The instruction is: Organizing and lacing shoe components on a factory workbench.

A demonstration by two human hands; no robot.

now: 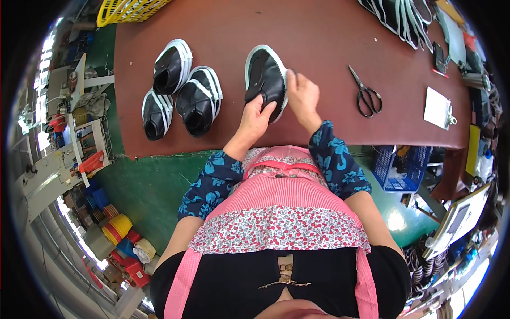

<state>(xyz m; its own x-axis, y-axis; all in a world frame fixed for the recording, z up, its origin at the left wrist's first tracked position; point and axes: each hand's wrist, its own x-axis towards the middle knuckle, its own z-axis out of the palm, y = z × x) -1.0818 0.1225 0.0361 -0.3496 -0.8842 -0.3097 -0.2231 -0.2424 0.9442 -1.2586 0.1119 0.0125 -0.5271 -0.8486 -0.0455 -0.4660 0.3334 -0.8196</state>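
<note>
A black shoe (262,80) with a white rim round its sole lies on the brown table, toe pointing away from me. My left hand (254,119) grips its heel end, thumb lying over the black upper. Close against the shoe's right edge is my right hand (302,94), its fingers curled into a pinch. Whatever sits between those fingertips is too small to make out. Further left stand three similar black-and-white shoes (199,101), close together. Black-handled scissors (365,95) rest to the right of my right hand, blades pointing away.
At the far left edge of the table (223,26) is a yellow basket (127,10). White-edged black pieces (401,21) are bunched at the far right. A clipboard (438,108) lies near the right end, and a blue crate (402,167) stands below the table's front edge.
</note>
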